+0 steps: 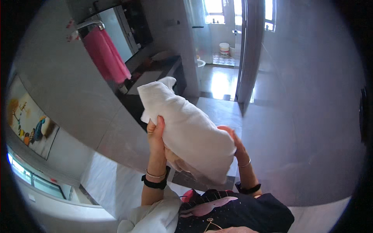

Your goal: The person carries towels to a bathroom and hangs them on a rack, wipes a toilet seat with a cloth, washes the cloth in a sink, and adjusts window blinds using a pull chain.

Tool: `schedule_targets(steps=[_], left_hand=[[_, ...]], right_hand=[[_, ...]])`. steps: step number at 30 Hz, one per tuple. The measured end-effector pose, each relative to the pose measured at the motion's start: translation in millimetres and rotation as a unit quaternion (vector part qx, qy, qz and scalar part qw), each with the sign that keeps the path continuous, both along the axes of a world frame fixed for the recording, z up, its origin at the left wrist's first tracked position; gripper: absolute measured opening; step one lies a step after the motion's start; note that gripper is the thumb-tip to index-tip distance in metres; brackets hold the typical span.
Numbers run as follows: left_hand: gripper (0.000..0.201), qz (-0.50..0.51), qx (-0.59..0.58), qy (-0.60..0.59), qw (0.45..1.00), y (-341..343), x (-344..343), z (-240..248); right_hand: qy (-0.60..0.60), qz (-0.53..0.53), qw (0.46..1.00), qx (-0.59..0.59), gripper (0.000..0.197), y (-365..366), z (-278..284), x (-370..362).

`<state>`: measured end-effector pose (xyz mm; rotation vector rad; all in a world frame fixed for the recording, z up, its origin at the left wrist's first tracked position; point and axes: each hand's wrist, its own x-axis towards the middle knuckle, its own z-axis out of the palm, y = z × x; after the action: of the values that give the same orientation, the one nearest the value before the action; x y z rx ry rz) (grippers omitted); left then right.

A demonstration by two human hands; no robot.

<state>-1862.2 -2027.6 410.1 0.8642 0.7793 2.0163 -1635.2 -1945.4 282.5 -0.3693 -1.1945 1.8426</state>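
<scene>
A bulky bundle of white cloth [188, 128], folded or rolled, is held up in front of my body. My left hand [156, 134] grips its left side, thumb on top and the other fingers mostly behind the cloth. Around the right end curls my right hand [235, 141], its fingertips partly hidden by the fabric. A loose corner of the bundle sticks up at the far left end. Beneath its lower edge, a tan, creased patch [176, 159] shows; I cannot tell what it is. More white fabric [155, 213] lies by my left elbow.
At the left, a pink towel [107, 54] hangs from a wall rail beside a mirror [116, 33] and a dark counter [171, 72]. Ahead, a doorway opens onto a bright bathroom with a white bucket [224, 49]. A grey wall [303, 116] runs along the right.
</scene>
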Motion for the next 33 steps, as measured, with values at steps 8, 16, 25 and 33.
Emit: schedule_targets(steps=[8, 16, 25, 33], left_hand=[[0.026, -0.07, 0.108, 0.042, 0.991, 127.4, -62.5, -11.9], [0.028, -0.211, 0.136, 0.107, 0.962, 285.9, -83.0, -12.5], [0.034, -0.513, 0.148, 0.31, 0.787, 493.1, 2.1, -30.9], [0.031, -0.459, 0.133, 0.242, 0.844, 686.0, 41.6, -29.9]], right_hand=[[-0.052, 0.077, 0.99, 0.103, 0.066, 102.9, 10.5, -68.2], [-0.102, -0.241, 0.941, 0.216, 0.057, 239.6, 34.4, -94.5], [-0.323, -0.452, 0.796, 0.24, 0.041, 359.0, 24.0, -33.9], [-0.343, -0.426, 0.837, 0.023, 0.015, 542.4, 10.4, 53.8]])
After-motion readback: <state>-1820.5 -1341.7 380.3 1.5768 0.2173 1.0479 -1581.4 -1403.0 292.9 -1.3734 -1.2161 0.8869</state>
